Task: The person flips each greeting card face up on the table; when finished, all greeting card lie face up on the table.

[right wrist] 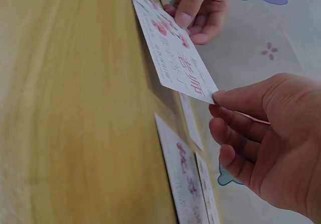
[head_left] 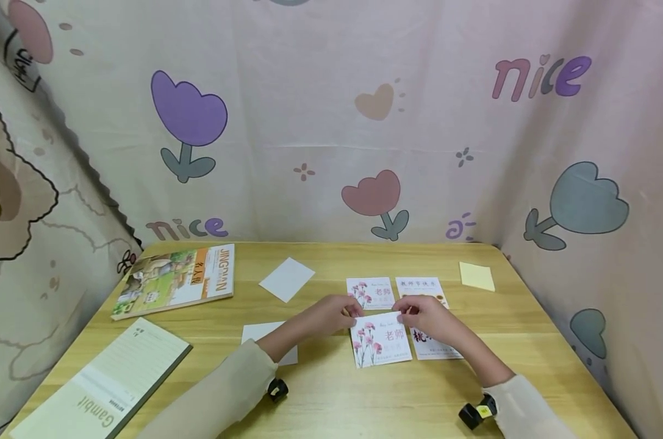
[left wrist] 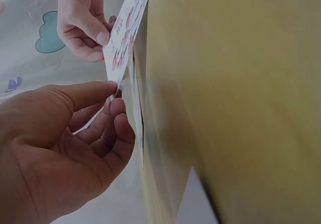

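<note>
Between both hands, a white greeting card point(head_left: 382, 341) with pink flowers and red lettering is pinched at its two far corners. My left hand point(head_left: 336, 314) holds the left corner between thumb and fingertips; my right hand point(head_left: 427, 318) holds the right corner the same way. In the right wrist view the card point(right wrist: 173, 48) is tilted, its near edge raised over the table. Just behind it lies a similar flowered card point(head_left: 371, 291). Beside that is a card with a line of lettering point(head_left: 419, 284), partly covered by my right hand. A card with dark lettering point(head_left: 434, 347) lies under my right wrist.
Two blank white cards lie to the left, one farther back point(head_left: 287, 278) and one partly behind my left forearm point(head_left: 260, 331). A magazine point(head_left: 177, 280) and a green notebook point(head_left: 106, 378) occupy the table's left side. A yellow sticky note point(head_left: 476, 276) lies at the back right.
</note>
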Tool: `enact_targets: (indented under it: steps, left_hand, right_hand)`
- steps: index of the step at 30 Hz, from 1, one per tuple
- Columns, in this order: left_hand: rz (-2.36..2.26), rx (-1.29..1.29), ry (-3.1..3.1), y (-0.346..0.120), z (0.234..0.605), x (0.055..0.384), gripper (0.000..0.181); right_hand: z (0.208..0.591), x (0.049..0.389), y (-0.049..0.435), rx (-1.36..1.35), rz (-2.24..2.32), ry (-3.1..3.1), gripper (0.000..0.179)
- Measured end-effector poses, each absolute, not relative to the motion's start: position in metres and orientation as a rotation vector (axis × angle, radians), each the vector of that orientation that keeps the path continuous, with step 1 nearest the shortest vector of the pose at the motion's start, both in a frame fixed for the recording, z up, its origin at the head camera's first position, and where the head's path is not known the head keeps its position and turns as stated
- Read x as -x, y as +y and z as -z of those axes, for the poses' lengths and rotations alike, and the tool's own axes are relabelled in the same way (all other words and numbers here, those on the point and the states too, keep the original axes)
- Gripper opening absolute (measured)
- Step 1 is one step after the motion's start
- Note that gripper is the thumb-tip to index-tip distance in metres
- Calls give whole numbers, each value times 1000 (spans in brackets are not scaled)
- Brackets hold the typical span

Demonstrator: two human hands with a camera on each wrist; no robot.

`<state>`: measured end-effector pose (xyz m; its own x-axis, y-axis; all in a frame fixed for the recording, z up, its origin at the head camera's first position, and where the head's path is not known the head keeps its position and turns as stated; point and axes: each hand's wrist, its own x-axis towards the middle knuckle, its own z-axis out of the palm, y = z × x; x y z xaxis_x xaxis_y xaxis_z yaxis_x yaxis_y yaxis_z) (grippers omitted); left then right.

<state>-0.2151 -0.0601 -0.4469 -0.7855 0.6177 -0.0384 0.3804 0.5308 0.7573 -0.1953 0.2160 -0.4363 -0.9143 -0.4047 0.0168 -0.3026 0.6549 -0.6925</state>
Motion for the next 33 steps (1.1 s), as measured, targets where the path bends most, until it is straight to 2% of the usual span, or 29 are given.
enact_targets:
  steps: [33]
  left_hand:
    - [-843,-873,2536,-44,448,234,12]
  right_hand:
    - [456,202,211,451,990,2861,12]
